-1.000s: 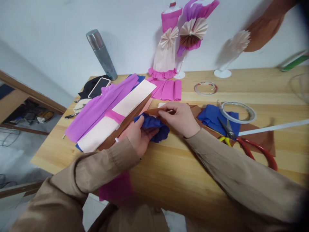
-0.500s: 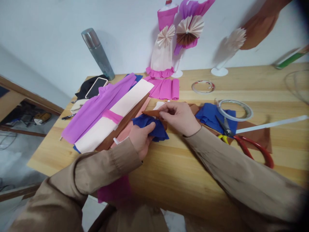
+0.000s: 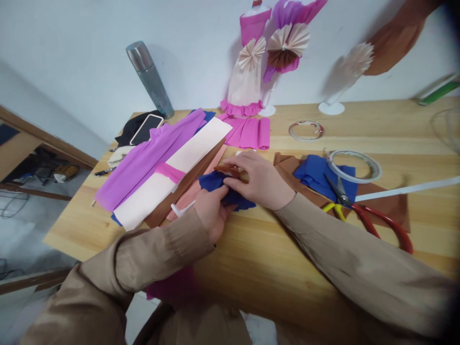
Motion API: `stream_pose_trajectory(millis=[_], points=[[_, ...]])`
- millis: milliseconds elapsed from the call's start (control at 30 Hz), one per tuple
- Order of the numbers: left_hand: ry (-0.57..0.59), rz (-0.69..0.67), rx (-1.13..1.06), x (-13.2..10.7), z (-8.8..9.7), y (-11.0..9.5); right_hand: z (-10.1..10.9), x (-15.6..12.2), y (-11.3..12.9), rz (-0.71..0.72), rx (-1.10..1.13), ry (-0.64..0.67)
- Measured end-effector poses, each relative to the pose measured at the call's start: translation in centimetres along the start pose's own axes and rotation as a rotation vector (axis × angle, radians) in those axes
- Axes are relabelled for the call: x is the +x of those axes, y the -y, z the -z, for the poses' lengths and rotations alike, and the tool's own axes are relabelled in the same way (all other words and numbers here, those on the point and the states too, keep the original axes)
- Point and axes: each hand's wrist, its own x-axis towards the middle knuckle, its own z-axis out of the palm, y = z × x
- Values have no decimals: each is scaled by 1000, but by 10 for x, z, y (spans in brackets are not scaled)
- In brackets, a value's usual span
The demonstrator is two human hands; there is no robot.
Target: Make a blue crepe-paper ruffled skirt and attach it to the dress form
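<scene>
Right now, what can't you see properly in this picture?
In the head view:
- Held blue piece: partly hidden by the left hand and right hand.
- Green object: cut off by the right edge.
- Yellowish thing at far left: too small and blurred to name.

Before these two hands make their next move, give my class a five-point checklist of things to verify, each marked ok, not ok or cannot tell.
1. Left hand grips the crinkled dark-blue paper piece: ok, the thumb presses on it.
2. Right hand holds the small brown paper piece: ok, it shows between thumb and fingers.
3. Blue and brown pieces properly lined up: cannot tell, the fingers cover where they meet.
4. Scissors with red and yellow handles away from the fingers: ok, they lie apart from both hands.
5. Flat blue paper stack uncovered: not ok, the scissors and a white ring-shaped tape roll overlap it.
</scene>
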Motion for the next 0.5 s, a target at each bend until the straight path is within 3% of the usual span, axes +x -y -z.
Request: stream_pose_trajectory(millis=[200, 500], points=[[33, 89, 17, -1, 6, -3, -9, 4, -4, -184, -8, -101], [32, 135, 319, 9, 16, -5, -13, 10, -1, -21, -118, -29]])
